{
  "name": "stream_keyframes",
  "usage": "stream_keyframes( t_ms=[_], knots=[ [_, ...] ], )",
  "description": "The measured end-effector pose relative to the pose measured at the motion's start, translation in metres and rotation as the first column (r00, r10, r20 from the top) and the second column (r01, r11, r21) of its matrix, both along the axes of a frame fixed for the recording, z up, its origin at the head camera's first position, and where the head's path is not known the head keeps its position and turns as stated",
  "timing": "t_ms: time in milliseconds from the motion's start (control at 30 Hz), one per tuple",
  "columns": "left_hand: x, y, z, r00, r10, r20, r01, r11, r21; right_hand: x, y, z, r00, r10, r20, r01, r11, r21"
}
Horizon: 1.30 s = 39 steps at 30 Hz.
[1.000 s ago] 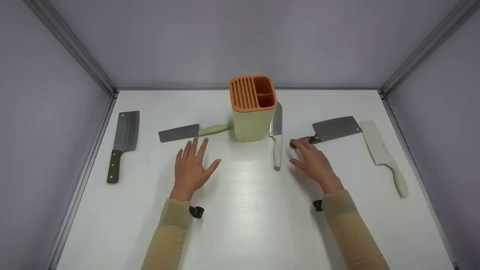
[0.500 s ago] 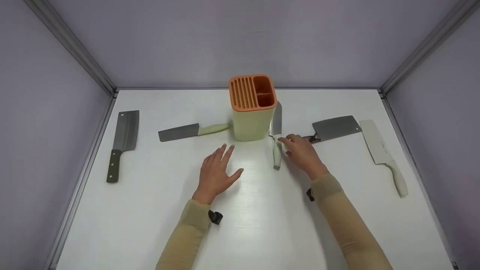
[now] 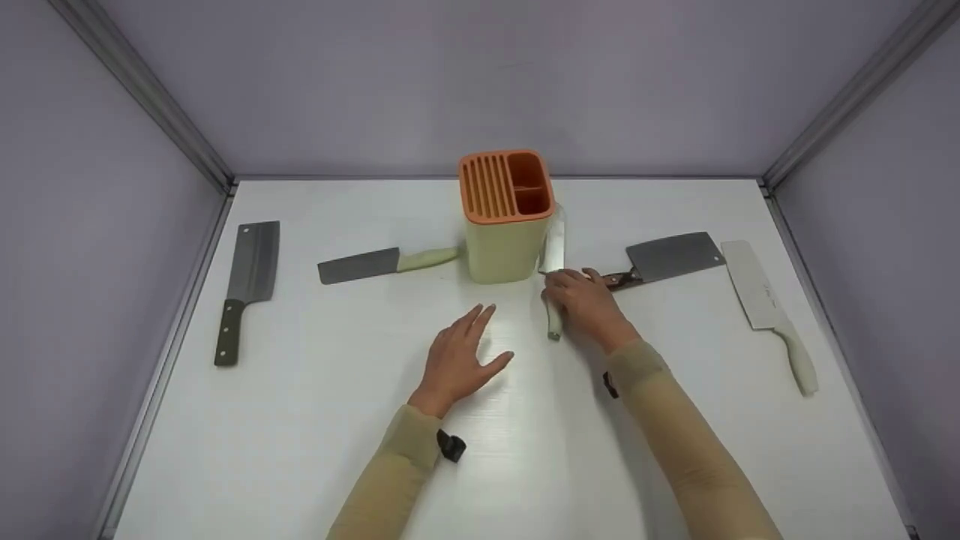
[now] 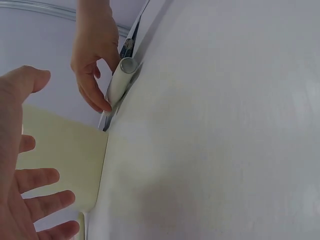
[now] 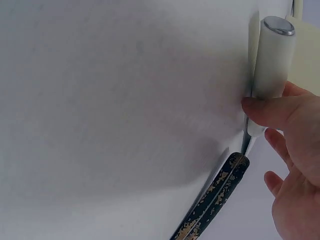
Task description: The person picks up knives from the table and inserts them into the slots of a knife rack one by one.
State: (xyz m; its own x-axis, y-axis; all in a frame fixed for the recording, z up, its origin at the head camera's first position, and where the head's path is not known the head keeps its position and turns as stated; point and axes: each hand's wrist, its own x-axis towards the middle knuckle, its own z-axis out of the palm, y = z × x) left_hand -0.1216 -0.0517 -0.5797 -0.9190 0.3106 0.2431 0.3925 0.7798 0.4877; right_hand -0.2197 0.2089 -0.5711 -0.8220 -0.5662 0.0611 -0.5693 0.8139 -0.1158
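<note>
My right hand (image 3: 589, 306) grips the pale handle of a kitchen knife (image 3: 554, 244) just right of the knife block. In the right wrist view, the thumb (image 5: 270, 111) lies on one side of the white handle (image 5: 275, 57) and fingers on the other. The knife lies on the table, its tip partly hidden behind the block. My left hand (image 3: 455, 364) hovers over the table in front of the block, fingers spread, holding nothing. The knife block (image 3: 504, 253) is pale green with an orange slotted top.
Left of the block lies a green-handled knife (image 3: 427, 259). Farther left is a black-handled cleaver (image 3: 251, 262). A dark-handled cleaver (image 3: 675, 256) lies right of my right hand, and a white knife (image 3: 757, 289) sits by the right edge. Walls enclose the table's back and sides.
My right hand has moved left from the dark cleaver's handle onto the pale knife handle and closed round it. My left hand has moved right and nearer, still spread.
</note>
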Motion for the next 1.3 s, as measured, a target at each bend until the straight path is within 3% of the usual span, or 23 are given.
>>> stream_keyframes(
  t_ms=[200, 333, 767, 1033, 1300],
  knots=[
    [0.000, 0.011, -0.001, 0.997, -0.010, 0.080, 0.002, 0.995, 0.101, 0.000, -0.002, -0.001, 1.000, 0.009, 0.010, -0.009, 0.999, 0.033],
    [0.001, 0.016, -0.002, 0.993, -0.028, 0.115, 0.015, 0.993, 0.116, 0.002, -0.003, 0.001, 0.999, 0.034, 0.027, -0.036, 0.998, 0.049],
    [0.003, 0.018, -0.002, 0.992, -0.070, 0.109, 0.052, 0.986, 0.156, 0.009, -0.005, 0.003, 0.975, 0.213, -0.066, -0.213, 0.977, 0.002],
    [0.004, 0.013, 0.013, 0.986, -0.054, 0.157, 0.017, 0.973, 0.231, 0.017, -0.014, 0.019, 0.945, 0.289, -0.151, -0.299, 0.953, -0.046],
    [0.006, 0.007, 0.031, 0.987, -0.070, 0.144, 0.029, 0.962, 0.272, 0.027, -0.018, 0.039, 0.942, 0.272, -0.197, -0.296, 0.949, -0.106]
  ],
)
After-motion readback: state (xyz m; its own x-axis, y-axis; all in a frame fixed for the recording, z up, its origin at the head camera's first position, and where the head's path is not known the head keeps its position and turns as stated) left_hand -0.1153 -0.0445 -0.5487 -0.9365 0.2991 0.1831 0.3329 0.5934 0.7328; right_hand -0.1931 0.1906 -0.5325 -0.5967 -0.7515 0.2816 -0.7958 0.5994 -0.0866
